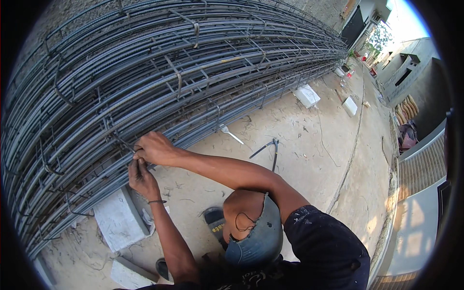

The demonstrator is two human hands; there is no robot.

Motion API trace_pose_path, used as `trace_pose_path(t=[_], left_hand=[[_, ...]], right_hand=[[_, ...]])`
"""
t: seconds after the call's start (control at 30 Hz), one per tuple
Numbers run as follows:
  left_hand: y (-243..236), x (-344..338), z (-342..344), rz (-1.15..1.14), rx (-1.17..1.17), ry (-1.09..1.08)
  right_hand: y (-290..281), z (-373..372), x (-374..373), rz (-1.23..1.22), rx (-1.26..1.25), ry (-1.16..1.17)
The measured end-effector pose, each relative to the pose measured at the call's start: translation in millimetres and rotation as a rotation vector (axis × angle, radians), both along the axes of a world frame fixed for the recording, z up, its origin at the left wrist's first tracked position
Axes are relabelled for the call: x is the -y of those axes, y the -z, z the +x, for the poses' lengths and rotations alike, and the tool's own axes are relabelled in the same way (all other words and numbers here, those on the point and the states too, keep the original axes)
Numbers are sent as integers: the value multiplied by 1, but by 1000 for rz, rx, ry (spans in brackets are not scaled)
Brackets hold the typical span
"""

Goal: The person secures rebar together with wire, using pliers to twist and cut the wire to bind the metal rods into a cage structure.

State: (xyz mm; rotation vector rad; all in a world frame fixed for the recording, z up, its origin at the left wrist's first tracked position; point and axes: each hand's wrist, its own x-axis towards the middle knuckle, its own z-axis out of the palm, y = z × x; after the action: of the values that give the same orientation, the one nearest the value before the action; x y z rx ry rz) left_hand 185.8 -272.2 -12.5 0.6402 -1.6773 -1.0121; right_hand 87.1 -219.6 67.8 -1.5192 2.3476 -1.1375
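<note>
Long steel rebar cages (208, 63), stacked bars with bent stirrups, fill the left and upper view. At the near lower edge of the stack my two hands meet. My right hand (155, 147) is closed, its fingertips pinched against the end of a dark stirrup (123, 143). Just below it, my left hand (143, 180) is also closed, thumb and fingers pressed together by the bars. Whatever is between the fingers of either hand is hidden or too thin to make out. On the concrete to the right lie dark-handled nippers (273, 143), handles spread.
A white plastic fork (233, 135) lies beside the cages. White blocks (121, 220) sit at lower left, another block (308, 95) near the far bars. Loose wire bits scatter over the concrete floor (309, 140). My bent knee (246, 212) is below my right arm; a wall stands at right.
</note>
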Motion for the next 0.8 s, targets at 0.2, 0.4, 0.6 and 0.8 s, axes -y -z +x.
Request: trace_pose_path(t=[0.2, 0.4, 0.6, 0.8], left_hand=[[7, -5, -5, -80, -16, 30], [9, 0, 4, -79, -19, 13], [6, -6, 11, -93, -12, -75], [-26, -5, 27, -191, -65, -206]], right_hand=[[1, -7, -12, 3, -9, -9], [-5, -6, -13, 33, -37, -23], [-30, 14, -71, -119, 258, 27], [27, 22, -126, -83, 335, -4]])
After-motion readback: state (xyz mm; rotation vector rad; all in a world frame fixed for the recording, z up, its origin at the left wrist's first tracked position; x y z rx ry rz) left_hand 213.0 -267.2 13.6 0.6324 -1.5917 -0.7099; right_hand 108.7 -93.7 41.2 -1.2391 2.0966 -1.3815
